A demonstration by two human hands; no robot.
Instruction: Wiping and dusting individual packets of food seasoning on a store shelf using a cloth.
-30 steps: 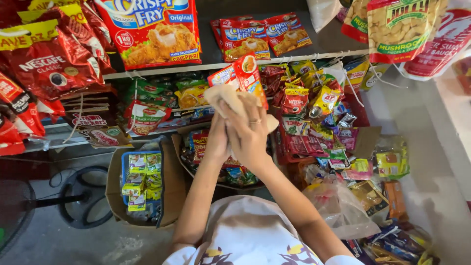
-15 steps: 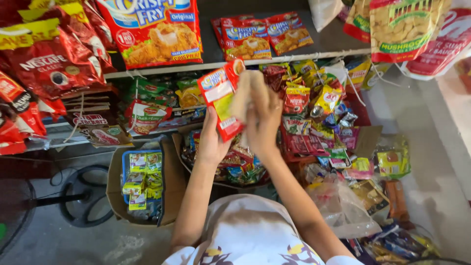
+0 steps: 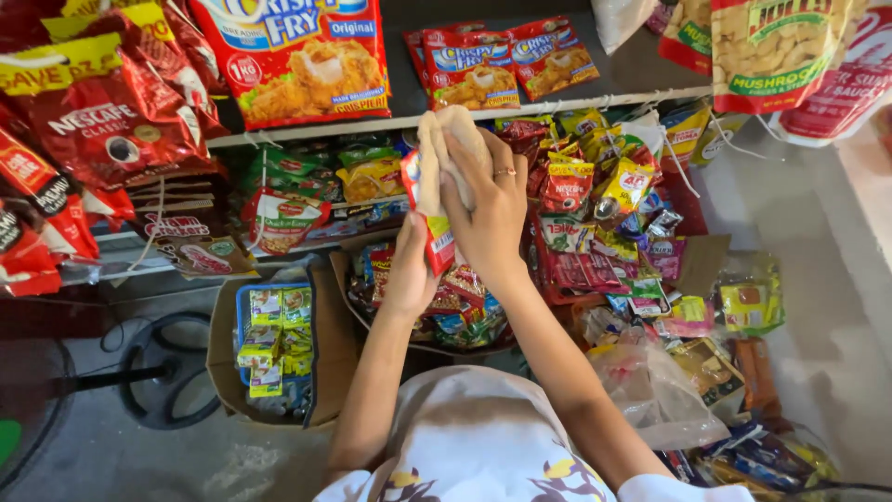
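Both our hands are up at the middle of the shelf display, working one thing: a red and white packet (image 3: 429,218) held edge-on to the camera.

Left hand (image 3: 412,270) grips the packet from below, fingers closed round its lower half. Right hand (image 3: 490,209) presses a beige cloth (image 3: 452,139) against the packet's upper side, grip closed on the cloth, palm flat over it.

Step in hand, as we read it: wiping the packet down, one face being rubbed while the other hand steadies it.

Packet sits in the air just in front of the shelf edge (image 3: 557,104), above the basket of small sachets (image 3: 465,311), touching neither.

Next move, our judgement: turn the packet in the left grip to expose the other face and keep the cloth bunched so it doesn't snag the hanging strips (image 3: 595,200) just to the right. The packet looks thin and floppy, so it needs support from below.

Cardboard box (image 3: 321,372) with yellow packs sits lower left, well apart.
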